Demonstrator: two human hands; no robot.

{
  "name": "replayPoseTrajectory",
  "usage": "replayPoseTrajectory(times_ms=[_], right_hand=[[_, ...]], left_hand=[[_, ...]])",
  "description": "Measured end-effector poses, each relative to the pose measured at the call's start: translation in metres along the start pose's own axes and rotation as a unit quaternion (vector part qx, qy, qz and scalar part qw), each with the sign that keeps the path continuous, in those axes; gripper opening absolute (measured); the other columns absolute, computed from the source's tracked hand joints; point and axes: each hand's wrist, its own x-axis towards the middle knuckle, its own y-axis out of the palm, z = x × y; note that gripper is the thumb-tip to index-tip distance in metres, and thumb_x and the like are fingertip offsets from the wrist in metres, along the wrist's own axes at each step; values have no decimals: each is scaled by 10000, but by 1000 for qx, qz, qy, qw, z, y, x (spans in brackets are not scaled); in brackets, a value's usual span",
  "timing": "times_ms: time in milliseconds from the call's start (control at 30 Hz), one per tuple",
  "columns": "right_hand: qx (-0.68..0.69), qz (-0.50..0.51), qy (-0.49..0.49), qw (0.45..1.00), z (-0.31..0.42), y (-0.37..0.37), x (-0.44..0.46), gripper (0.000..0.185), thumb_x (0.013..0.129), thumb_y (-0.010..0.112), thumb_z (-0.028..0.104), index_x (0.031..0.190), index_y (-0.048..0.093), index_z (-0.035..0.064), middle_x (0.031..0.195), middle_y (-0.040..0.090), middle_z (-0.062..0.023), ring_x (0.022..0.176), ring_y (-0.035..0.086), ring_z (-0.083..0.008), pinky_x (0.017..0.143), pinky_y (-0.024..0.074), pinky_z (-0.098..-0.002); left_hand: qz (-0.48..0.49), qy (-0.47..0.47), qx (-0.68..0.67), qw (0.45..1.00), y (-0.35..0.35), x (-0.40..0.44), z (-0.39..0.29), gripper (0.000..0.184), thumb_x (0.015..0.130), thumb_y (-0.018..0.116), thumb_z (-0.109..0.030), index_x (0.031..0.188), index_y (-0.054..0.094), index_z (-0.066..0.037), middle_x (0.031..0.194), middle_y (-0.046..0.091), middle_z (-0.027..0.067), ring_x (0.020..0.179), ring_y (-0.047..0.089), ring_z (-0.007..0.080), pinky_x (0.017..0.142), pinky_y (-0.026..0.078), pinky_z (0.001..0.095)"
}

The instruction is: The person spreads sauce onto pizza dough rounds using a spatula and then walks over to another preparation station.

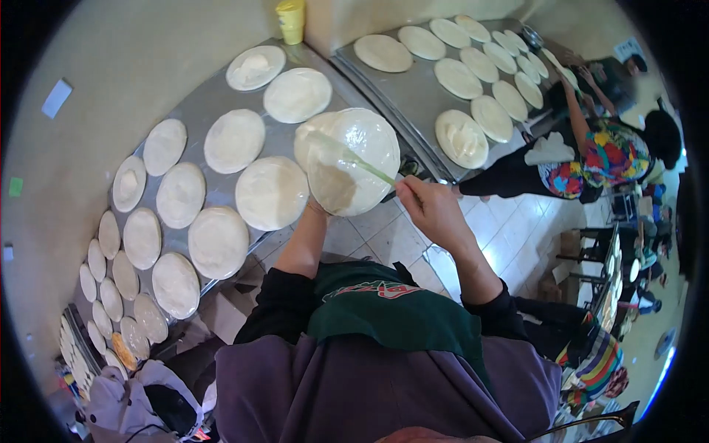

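Note:
My left hand (319,209) is under a round bowl of white, glossy cream (365,136), holding it up past the table edge; its fingers are hidden beneath. Closed around the green handle of a spatula (369,168) is my right hand (428,210). The spatula's pale blade reaches over the bowl's left side. Flat dough rounds covered in white spread, such as one dough round (272,193) beside the bowl, lie in rows on the metal table (221,81). A dough round (255,68) at the back has a heaped white lump.
A yellow cup (292,21) stands at the table's back corner. A second metal table (384,92) holds several more rounds. To the right, a person in a colourful shirt (598,159) and other people stand by it. A grey jacket (140,402) is at lower left.

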Motion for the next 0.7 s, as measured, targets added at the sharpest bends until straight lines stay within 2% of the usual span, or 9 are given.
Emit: replayPoseTrajectory(times_ms=[33, 133, 200, 233, 333, 400, 500, 633, 700], right_hand=[[25, 13, 1, 1000, 9, 6, 8, 229, 906, 491, 222, 841, 559, 14, 626, 559, -200, 593, 554, -374, 531, 419, -422], [67, -3, 60, 996, 23, 20, 33, 234, 917, 482, 210, 850, 561, 1, 617, 561, -194, 571, 550, -362, 526, 414, -394], [95, -23, 54, 994, 19, 35, 48, 290, 947, 452, 230, 829, 541, -19, 542, 467, -96, 471, 443, -142, 461, 342, -323], [136, -31, 63, 988, 20, 43, 57, 306, 955, 441, 245, 816, 539, -10, 537, 435, -55, 477, 396, -102, 450, 318, -290], [241, -28, 112, 963, 36, 62, 78, 335, 969, 413, 272, 799, 538, 11, 533, 392, 12, 479, 338, -48, 436, 283, -232], [304, -23, 155, 940, 48, 75, 91, 347, 975, 397, 284, 796, 540, 23, 534, 381, 38, 475, 327, -33, 433, 273, -208], [345, -20, 167, 923, 61, 98, 107, 356, 979, 382, 294, 800, 539, 30, 540, 369, 53, 470, 323, -12, 418, 257, -185], [324, -10, 214, 921, 73, 124, 116, 347, 982, 377, 285, 809, 533, 28, 534, 349, 61, 452, 302, -11, 409, 244, -184], [343, -2, 224, 912, 73, 132, 117, 342, 982, 375, 283, 808, 528, 32, 532, 337, 64, 446, 287, -9, 402, 233, -183]], left_hand=[[51, -14, -98, 994, -4, -6, -11, 482, 915, 492, -319, 1335, 365, -121, 994, 578, 34, 910, 568, 176, 794, 502, 403], [-50, 94, 236, 966, -10, -14, -39, 498, 920, 439, -368, 1345, 352, -123, 1158, 523, 70, 1028, 538, 219, 868, 478, 422], [-114, 149, 398, 898, -14, -25, -70, 509, 922, 413, -393, 1349, 346, -125, 1240, 496, 88, 1087, 522, 240, 906, 466, 432], [-141, 167, 449, 866, -16, -30, -89, 513, 923, 405, -401, 1351, 344, -125, 1268, 487, 94, 1107, 517, 248, 918, 462, 435], [-172, 213, 191, 943, -20, -38, -155, 536, 919, 377, -435, 1354, 343, -124, 1312, 450, 108, 1168, 468, 287, 957, 413, 489], [-174, 230, 6, 957, -18, -37, -196, 553, 916, 358, -457, 1356, 343, -123, 1342, 425, 117, 1209, 435, 314, 983, 380, 524], [-224, 346, 76, 908, 7, -28, -255, 604, 890, 334, -513, 1348, 353, -119, 1341, 423, 127, 1215, 421, 341, 985, 371, 539], [-257, 378, 110, 882, -43, -6, -343, 626, 860, 325, -550, 1323, 394, -134, 1338, 429, 118, 1210, 421, 356, 993, 357, 549], [-16, 340, -43, 939, -81, -1, -376, 537, 902, 280, -453, 1303, 416, -124, 1316, 457, 113, 1211, 423, 336, 1008, 339, 535]])
